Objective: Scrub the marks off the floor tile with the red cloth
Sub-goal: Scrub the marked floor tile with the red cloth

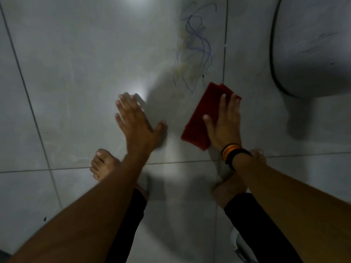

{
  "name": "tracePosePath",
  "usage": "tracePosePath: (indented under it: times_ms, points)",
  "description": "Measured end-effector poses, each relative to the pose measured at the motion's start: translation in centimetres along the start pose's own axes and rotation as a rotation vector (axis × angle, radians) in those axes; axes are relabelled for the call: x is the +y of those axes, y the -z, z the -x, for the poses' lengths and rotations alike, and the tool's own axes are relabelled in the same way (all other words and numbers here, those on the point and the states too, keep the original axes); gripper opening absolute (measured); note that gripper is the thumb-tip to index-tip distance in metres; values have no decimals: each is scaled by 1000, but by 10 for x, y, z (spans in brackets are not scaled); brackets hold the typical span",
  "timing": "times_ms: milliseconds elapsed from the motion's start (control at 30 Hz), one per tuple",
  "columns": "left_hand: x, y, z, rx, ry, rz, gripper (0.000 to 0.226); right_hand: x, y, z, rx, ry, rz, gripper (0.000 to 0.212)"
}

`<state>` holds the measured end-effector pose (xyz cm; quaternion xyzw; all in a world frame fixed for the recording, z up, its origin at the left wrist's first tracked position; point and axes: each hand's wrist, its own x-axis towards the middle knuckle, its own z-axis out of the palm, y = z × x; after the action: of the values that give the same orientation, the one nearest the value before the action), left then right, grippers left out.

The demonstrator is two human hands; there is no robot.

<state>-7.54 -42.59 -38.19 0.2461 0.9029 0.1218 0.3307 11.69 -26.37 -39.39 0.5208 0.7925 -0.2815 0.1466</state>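
Note:
A folded red cloth [199, 118] lies flat on a large grey floor tile [85, 63]. My right hand [225, 124] presses down on the cloth's right half, fingers stretched forward. Blue scribbled marks [195, 42] and some pale yellowish smears cover the tile just beyond the cloth's far end. My left hand [134, 122] rests flat on the same tile to the left of the cloth, fingers spread, holding nothing. A striped band and a black band circle my right wrist.
My two bare feet [103, 164] stand on the grout line just behind the hands. A large grey rounded object [311, 46] with a dark rim fills the upper right corner. A white object [237, 243] lies near the bottom right.

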Motion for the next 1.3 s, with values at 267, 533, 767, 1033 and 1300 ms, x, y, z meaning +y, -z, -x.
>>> tracePosePath:
  times_ms: [267,533,767,1033,1300]
  points:
    - [-45,-5,-60,-178,-55,-89,176,-93,-42,-91,301,-95,199,74]
    - [-39,16,-65,-251,-50,-38,178,-28,-63,-5,9,402,357,72]
    - [12,44,-144,-130,-18,16,186,-62,2,-136,297,-34,253,74]
    - [24,50,-168,-282,32,25,192,-60,-30,-89,24,580,386,63]
    - [23,46,-171,-263,2,42,191,-102,19,-193,383,-243,130,66]
